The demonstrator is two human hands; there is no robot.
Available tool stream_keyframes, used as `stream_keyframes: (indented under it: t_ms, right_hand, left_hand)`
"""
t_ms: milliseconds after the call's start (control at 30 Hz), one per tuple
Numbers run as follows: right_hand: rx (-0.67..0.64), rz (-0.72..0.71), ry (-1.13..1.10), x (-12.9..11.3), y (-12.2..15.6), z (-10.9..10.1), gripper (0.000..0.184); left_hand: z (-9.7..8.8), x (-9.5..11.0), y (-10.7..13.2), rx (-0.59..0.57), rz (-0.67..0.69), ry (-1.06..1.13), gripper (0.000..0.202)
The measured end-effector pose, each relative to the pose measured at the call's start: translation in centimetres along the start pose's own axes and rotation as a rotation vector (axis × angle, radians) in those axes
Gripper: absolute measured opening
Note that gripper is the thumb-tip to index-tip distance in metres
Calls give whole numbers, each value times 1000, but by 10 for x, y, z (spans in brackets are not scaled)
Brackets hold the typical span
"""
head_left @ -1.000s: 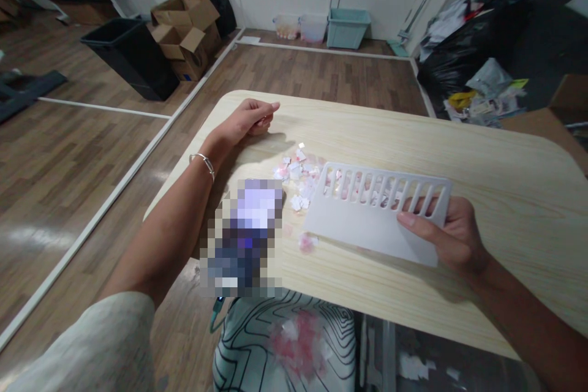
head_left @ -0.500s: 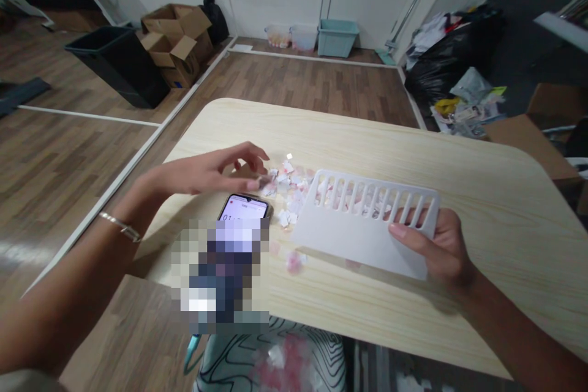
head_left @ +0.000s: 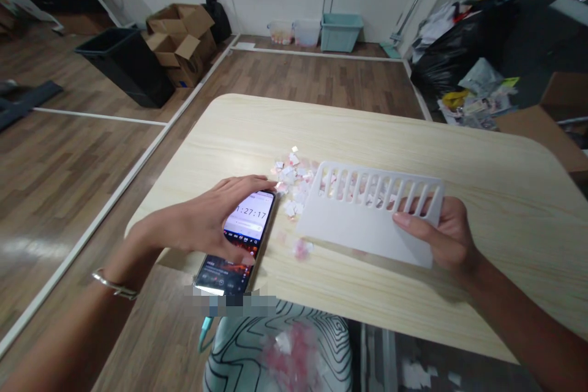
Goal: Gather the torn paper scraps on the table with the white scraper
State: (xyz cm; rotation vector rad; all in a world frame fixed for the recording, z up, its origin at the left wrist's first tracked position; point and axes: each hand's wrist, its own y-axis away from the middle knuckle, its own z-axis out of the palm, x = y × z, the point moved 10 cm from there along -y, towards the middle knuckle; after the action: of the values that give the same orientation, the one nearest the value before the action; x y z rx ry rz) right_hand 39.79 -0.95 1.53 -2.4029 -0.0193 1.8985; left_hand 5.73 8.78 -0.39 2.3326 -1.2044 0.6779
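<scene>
My left hand [head_left: 215,214] reaches over a phone [head_left: 250,226] lying on the table [head_left: 390,128]. Its thumb is at the lit screen and its fingertips are by the phone's top edge, spread apart; whether they press on it I cannot tell. In my right hand [head_left: 448,233] is the right end of a white slotted plastic plate [head_left: 362,220], thumb on top and fingers underneath. Small white and pink paper scraps [head_left: 294,177] lie left of the plate and show through its slots. A pinkish scrap [head_left: 302,249] sits nearer the front edge.
A blurred clear bag with pink bits [head_left: 294,358] rests on the patterned cloth below the table edge. A teal cable [head_left: 205,331] hangs near the phone's bottom end. Beyond the table stand a black bin [head_left: 128,67], cardboard boxes [head_left: 181,43] and a teal tub [head_left: 340,32].
My left hand has moved from the scraps down over the phone, its thumb now at the screen. My right hand still holds the plate in nearly the same place.
</scene>
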Motion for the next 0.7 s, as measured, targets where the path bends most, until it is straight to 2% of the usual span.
stream_keyframes:
  t_ms: [133, 333, 433, 533, 700]
  right_hand:
    - [55, 13, 13, 0, 1, -5, 41]
    - [25, -8, 6, 5, -2, -8, 36]
    - [8, -4, -5, 8, -2, -6, 38]
    - [30, 20, -13, 8, 0, -6, 46]
    - [18, 30, -22, 3, 1, 0, 50]
  left_hand:
    - [3, 0, 0, 10, 13, 10, 132]
    - [0, 0, -1, 15, 11, 52, 132]
    - [-7, -5, -2, -27, -15, 137, 117]
    - [-12, -9, -1, -43, 16, 194, 103]
    - [-10, -5, 2, 19, 144, 109, 119]
